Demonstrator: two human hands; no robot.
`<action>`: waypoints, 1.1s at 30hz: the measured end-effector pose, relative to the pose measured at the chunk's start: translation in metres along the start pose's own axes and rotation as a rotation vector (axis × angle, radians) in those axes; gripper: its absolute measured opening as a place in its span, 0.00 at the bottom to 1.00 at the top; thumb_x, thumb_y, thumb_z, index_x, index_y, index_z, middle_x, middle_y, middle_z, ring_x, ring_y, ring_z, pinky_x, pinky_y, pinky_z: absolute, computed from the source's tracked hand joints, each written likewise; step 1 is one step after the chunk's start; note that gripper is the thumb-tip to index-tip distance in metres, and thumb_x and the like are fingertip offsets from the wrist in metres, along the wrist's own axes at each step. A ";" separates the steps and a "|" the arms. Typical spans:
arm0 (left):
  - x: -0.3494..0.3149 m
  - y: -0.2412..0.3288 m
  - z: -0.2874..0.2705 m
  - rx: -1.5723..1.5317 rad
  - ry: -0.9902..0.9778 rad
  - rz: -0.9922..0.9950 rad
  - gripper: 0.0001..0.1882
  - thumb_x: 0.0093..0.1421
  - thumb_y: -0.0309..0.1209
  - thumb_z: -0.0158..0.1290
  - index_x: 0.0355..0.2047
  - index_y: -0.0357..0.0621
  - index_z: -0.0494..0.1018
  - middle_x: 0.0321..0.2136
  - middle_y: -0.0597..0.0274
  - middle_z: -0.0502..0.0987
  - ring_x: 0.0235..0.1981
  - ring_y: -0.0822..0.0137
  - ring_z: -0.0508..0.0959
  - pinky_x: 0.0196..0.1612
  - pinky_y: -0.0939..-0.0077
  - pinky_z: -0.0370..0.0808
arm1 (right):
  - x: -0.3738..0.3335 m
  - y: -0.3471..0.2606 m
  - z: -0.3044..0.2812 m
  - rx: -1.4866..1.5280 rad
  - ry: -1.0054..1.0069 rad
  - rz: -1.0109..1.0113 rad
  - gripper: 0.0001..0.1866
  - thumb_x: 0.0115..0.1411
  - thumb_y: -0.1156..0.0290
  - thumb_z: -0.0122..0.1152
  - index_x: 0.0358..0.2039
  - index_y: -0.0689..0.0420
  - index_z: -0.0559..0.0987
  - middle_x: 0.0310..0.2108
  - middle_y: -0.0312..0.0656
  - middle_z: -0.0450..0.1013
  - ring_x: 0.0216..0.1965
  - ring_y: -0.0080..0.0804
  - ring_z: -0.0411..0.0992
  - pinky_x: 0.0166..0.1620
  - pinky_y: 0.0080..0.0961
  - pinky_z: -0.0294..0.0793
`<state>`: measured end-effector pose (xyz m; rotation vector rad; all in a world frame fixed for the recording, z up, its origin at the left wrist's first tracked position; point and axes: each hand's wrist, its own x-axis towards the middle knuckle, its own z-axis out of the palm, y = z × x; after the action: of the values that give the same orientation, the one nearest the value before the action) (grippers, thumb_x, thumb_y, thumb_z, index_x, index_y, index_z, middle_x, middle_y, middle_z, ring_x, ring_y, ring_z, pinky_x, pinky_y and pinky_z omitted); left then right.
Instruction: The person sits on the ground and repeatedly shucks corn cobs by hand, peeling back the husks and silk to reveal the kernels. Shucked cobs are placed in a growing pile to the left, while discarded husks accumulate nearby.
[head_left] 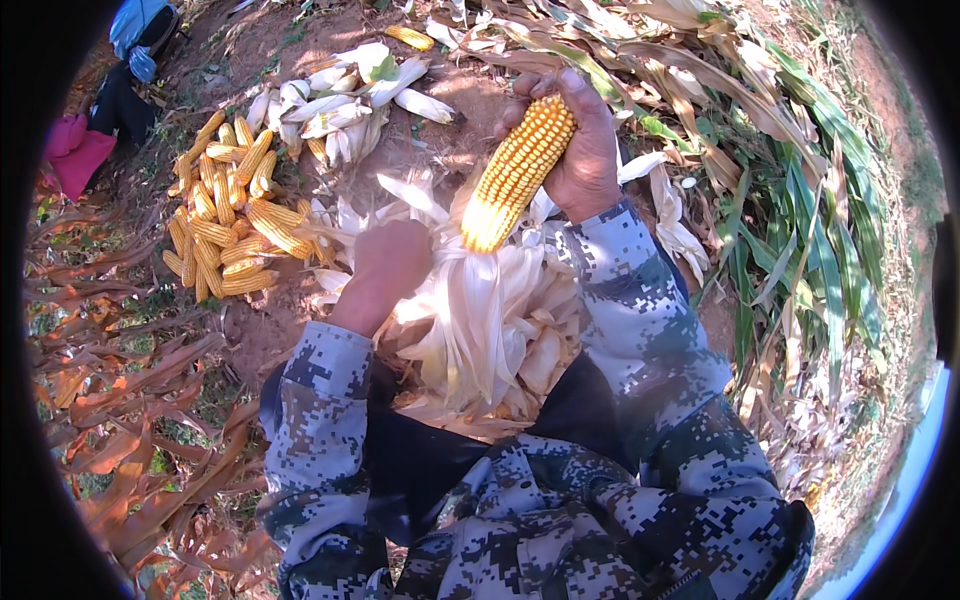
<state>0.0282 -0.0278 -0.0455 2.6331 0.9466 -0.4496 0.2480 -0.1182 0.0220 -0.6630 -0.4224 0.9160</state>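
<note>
A yellow ear of corn (521, 170) slants across the middle, its upper end gripped by my right hand (590, 150). Pale peeled husk (478, 310) hangs down from its lower end, over the pile of loose husks between my legs. My left hand (388, 268) is closed in a fist left of the ear's lower end, with husk leaves at its fingers. Its fingertips are turned out of sight, but it appears to hold part of the husk.
Bare yellow ears lie in a heap (225, 215) on the soil at the left. Beyond it are several ears still in pale husks (345, 100), plus a lone bare ear (410, 38). Cut corn stalks (790, 200) cover the right side; dry brown leaves (130, 420) spread at lower left.
</note>
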 end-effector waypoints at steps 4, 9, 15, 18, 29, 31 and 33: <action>-0.009 0.010 0.004 -0.003 -0.051 0.049 0.16 0.67 0.39 0.51 0.43 0.39 0.80 0.42 0.43 0.84 0.44 0.44 0.84 0.47 0.48 0.80 | -0.010 0.016 0.010 -0.216 -0.016 0.046 0.21 0.65 0.56 0.72 0.40 0.63 0.80 0.30 0.45 0.81 0.25 0.32 0.82 0.30 0.31 0.85; -0.017 0.004 -0.023 -0.407 0.680 0.114 0.25 0.67 0.42 0.60 0.54 0.33 0.76 0.43 0.45 0.83 0.44 0.50 0.85 0.49 0.57 0.80 | -0.010 0.017 0.008 -0.395 -0.011 -0.059 0.22 0.65 0.56 0.72 0.43 0.65 0.81 0.32 0.44 0.82 0.27 0.29 0.82 0.30 0.25 0.83; -0.017 0.040 -0.021 -1.198 0.351 0.303 0.34 0.66 0.47 0.65 0.59 0.30 0.72 0.47 0.49 0.82 0.47 0.58 0.83 0.53 0.63 0.79 | -0.010 0.041 0.011 -0.327 0.085 0.008 0.23 0.66 0.52 0.71 0.43 0.63 0.80 0.31 0.42 0.81 0.26 0.27 0.81 0.30 0.24 0.82; -0.018 0.056 -0.008 -1.438 0.221 0.257 0.29 0.66 0.41 0.66 0.58 0.32 0.71 0.46 0.58 0.81 0.45 0.69 0.81 0.50 0.73 0.78 | -0.016 0.055 0.013 -0.282 0.071 0.148 0.24 0.67 0.50 0.69 0.43 0.62 0.81 0.30 0.41 0.81 0.26 0.27 0.80 0.31 0.24 0.82; -0.023 0.015 -0.039 -2.014 0.585 0.119 0.16 0.64 0.36 0.63 0.44 0.36 0.75 0.34 0.56 0.81 0.34 0.62 0.85 0.39 0.66 0.85 | -0.049 0.073 0.027 -0.328 -0.524 0.428 0.55 0.53 0.57 0.85 0.71 0.65 0.60 0.63 0.44 0.70 0.64 0.31 0.69 0.68 0.30 0.68; -0.027 0.008 -0.043 -2.047 0.645 0.142 0.18 0.63 0.36 0.63 0.46 0.37 0.73 0.35 0.56 0.81 0.35 0.62 0.85 0.39 0.64 0.85 | -0.052 0.081 0.024 -0.423 -0.593 0.517 0.56 0.51 0.63 0.86 0.72 0.64 0.60 0.64 0.42 0.70 0.66 0.30 0.68 0.69 0.30 0.67; -0.030 0.003 -0.045 -1.981 0.650 0.095 0.18 0.63 0.36 0.64 0.46 0.37 0.74 0.35 0.56 0.81 0.35 0.62 0.85 0.40 0.64 0.85 | -0.058 0.093 0.022 -0.557 -0.545 0.542 0.39 0.51 0.69 0.81 0.62 0.63 0.73 0.53 0.39 0.77 0.54 0.27 0.74 0.60 0.28 0.74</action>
<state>0.0159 -0.0294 0.0073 0.8566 0.6556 0.9737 0.1478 -0.1185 -0.0289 -1.0636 -1.0392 1.5252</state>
